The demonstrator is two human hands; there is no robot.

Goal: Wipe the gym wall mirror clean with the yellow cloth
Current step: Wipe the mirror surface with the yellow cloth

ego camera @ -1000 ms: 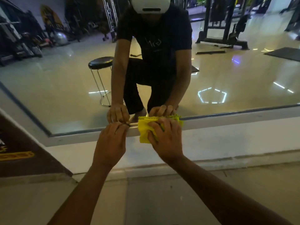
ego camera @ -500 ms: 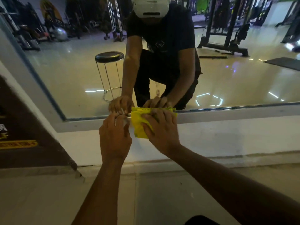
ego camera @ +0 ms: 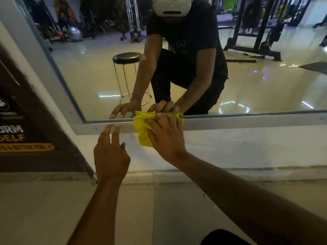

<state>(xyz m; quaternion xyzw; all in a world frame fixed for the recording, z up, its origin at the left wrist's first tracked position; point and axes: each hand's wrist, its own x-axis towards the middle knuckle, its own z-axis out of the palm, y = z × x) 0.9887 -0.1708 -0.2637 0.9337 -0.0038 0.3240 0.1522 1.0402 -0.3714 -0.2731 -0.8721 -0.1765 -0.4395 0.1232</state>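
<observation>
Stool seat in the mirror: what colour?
Black, on thin chrome legs; the stool shows in the head view, reflected in the mirror.

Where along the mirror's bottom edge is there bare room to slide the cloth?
The frame is bare right of the yellow cloth. It is crowded left: the left hand sits beside the right hand, near the corner.

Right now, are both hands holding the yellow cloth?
No, only the right hand presses the yellow cloth to the mirror's bottom frame; the left hand is off it, fingers spread.
</observation>
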